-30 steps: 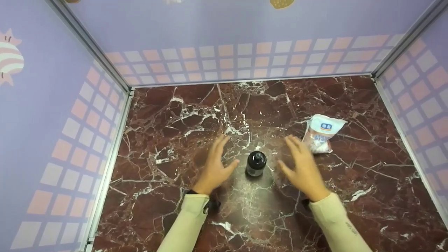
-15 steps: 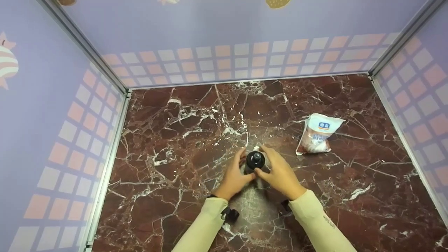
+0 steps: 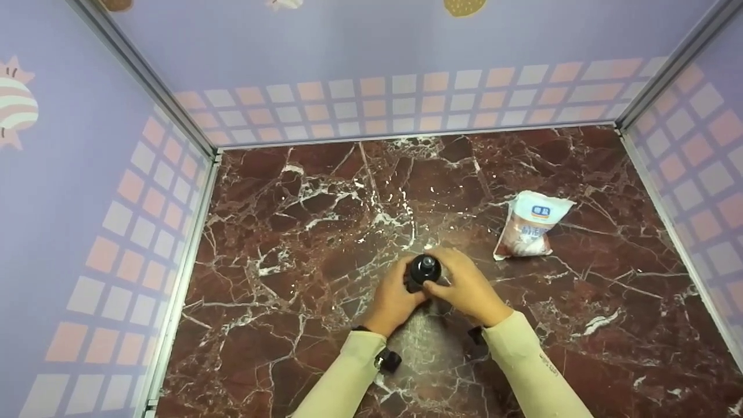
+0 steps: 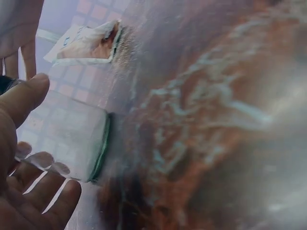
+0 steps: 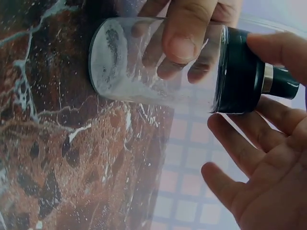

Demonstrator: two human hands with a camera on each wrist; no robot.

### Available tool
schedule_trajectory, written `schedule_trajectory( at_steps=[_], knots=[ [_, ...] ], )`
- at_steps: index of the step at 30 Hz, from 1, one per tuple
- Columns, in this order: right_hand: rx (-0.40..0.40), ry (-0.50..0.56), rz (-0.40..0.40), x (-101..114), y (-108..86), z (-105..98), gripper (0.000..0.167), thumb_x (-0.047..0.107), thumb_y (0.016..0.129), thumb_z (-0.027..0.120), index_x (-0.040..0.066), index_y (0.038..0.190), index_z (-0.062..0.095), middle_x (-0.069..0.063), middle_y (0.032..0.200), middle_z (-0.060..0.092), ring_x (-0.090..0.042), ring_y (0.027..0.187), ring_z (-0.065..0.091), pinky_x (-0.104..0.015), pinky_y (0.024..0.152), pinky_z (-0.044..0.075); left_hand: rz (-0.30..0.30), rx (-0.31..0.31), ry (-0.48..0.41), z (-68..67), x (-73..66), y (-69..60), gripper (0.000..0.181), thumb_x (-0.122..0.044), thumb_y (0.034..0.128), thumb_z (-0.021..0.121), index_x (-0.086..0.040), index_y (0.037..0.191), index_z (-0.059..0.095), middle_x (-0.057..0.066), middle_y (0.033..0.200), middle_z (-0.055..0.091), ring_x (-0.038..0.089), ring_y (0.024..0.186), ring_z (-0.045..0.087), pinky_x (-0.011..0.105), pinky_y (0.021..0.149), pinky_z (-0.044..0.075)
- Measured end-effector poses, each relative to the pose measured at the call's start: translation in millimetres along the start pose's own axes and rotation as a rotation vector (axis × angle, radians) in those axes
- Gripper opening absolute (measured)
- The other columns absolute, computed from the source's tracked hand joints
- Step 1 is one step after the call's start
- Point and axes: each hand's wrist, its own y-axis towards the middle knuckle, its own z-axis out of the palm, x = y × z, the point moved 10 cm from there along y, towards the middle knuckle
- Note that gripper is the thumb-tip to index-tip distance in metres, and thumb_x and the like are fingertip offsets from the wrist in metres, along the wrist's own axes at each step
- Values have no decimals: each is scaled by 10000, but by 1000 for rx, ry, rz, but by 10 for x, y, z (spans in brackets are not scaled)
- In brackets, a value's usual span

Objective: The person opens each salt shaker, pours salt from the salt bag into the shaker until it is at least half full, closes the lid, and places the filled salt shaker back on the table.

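Observation:
A clear jar [image 5: 129, 88] stands upright on the marbled table, with a little white, grainy stuff inside near its base. Its black cap [image 3: 425, 269] carries a metal collar and a small black top piece. My left hand [image 3: 392, 302] grips the see-through body, the thumb on one side and fingers seen through the wall on the other. On the cap, my right hand [image 3: 470, 290] has its thumb and fingertips round the edge; the right wrist view shows the lower fingers loosely spread. From the head view the jar's body is mostly hidden by both hands.
A white and brown plastic bag [image 3: 533, 223] with a blue label lies right of the hands. White crumbs [image 3: 406, 203] are scattered on the table [image 3: 261, 348] beyond the jar. Purple panels with pink and white squares wall the left, back and right sides.
Both hands, apart on either side of the jar a second ago, have come inward and now hold it. The jar and bag have stayed in place.

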Motion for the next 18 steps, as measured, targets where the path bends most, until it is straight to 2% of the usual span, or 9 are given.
schedule_trajectory(
  at_steps=[3, 8, 18],
  knots=[
    [-2, 14, -15, 18, 25, 9, 536, 139, 814, 864, 81, 1303, 651, -100, 1248, 691, -320, 1194, 619, -557, 1153, 368, 1, 6, 10, -12, 0, -3, 687, -233, 770, 906, -147, 1372, 586, 49, 1314, 669, 234, 1226, 623, 433, 1087, 470],
    [-25, 0, 1, 18, 3, 20, 550, 138, 821, 855, 66, 1321, 636, -120, 1273, 683, -340, 1234, 611, -600, 1218, 244, -7, 13, 23, -12, 6, 8, 682, -243, 775, 903, -163, 1371, 580, 47, 1299, 677, 228, 1198, 639, 427, 1068, 483],
    [-97, -25, 24, 65, -77, 29, 601, 99, 840, 833, 32, 1388, 596, -170, 1396, 634, -357, 1325, 573, -640, 1236, 99, -2, -6, -43, -11, 2, 6, 681, -206, 763, 912, -152, 1362, 591, 45, 1287, 681, 202, 1173, 643, 397, 1058, 490]
  ],
)
